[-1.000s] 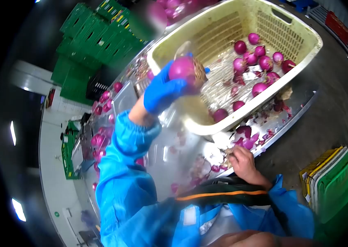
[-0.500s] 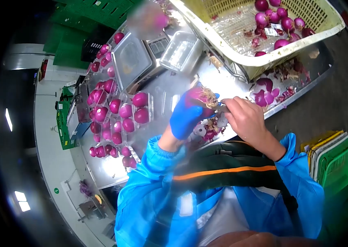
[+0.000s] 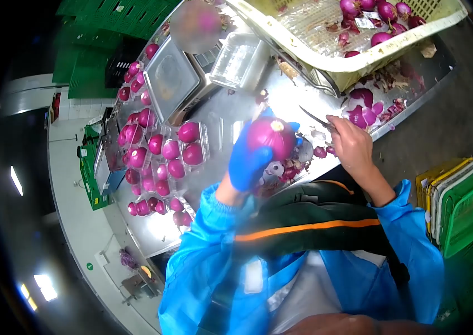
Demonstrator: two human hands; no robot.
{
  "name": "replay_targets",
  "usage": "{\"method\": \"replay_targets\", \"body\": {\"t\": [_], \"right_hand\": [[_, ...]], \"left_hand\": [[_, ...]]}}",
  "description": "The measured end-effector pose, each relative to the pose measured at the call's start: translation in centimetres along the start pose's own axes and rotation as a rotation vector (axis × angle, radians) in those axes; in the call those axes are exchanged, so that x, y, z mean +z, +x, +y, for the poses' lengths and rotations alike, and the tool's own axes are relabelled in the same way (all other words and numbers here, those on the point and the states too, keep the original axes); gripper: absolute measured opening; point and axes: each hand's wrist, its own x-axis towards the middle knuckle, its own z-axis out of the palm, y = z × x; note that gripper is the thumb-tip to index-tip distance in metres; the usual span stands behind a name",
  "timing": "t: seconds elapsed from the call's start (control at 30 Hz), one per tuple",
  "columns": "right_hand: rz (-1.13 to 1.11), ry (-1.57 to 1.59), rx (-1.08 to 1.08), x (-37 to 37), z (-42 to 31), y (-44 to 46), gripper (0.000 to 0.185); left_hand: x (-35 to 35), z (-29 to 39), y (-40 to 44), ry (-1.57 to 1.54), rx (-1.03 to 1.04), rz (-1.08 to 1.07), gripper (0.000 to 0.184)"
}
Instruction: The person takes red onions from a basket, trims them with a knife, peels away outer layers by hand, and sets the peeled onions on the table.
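Note:
My left hand, in a blue glove, is wrapped round a large red onion above the metal table. A pale cut spot shows on top of the onion. My bare right hand grips a small knife to the right of the onion, its blade pointing up and left and apart from the onion. Onion skins and trimmings lie just beyond and below the held onion. More purple peelings lie on the table beyond my right hand.
A cream crate with red onions stands at the upper right. Packed onions in clear trays cover the table's left side. A scale and a stack of clear tubs stand behind. Green and yellow crates are at the right.
The left hand has brought the onion from the crate to in front of me and turned it. Its root tuft no longer shows, and the knife has moved away from it.

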Motion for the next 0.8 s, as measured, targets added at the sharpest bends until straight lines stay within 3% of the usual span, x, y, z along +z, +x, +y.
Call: {"method": "replay_targets", "body": {"t": [0.07,0.17,0.27,0.37,0.43,0.5,0.53,0.63,0.67,0.77,0.8], "right_hand": [[0.025,0.038,-0.030,0.0,-1.4,0.8,0.033],[0.010,0.184,-0.105,-1.5,-3.5,1.9,0.042],[-0.081,0.408,-0.046,-2.6,-4.8,2.9,0.050],[-0.148,0.573,0.071,0.0,-3.3,2.0,0.061],[-0.179,1.036,0.246,1.3,-2.6,1.4,0.050],[-0.372,1.494,0.649,1.5,-2.9,0.0,0.044],[-0.344,1.549,0.836,1.3,-4.8,0.3,0.035],[-0.385,1.229,0.625,1.1,-4.4,0.8,0.036],[-0.224,0.950,0.392,1.6,-4.0,0.5,0.036],[-0.046,0.129,-0.134,-0.3,-2.7,0.6,0.028],[-0.065,0.094,-0.170,-1.0,-3.2,0.8,0.030]], "left_hand": [[-1.4,-1.1,1.4,0.063,0.012,-0.073,0.081],[-2.0,-2.3,1.3,-0.017,-0.089,-0.009,0.075],[-1.2,-2.5,1.5,0.059,-0.192,0.129,0.073],[-0.6,-1.5,1.0,0.265,-0.084,0.003,0.075],[-0.6,-1.3,0.6,0.414,-0.072,0.014,0.087],[-1.2,-3.2,0.5,0.436,0.050,0.017,0.092],[-1.3,-4.2,0.6,0.414,0.115,0.028,0.095],[-1.6,-4.6,0.4,0.433,0.066,0.117,0.092],[-2.0,-4.7,0.3,0.440,0.053,0.138,0.088],[-2.7,-4.7,0.1,0.467,0.040,0.181,0.079],[-2.2,-4.2,0.0,0.481,0.054,0.186,0.076]]}}
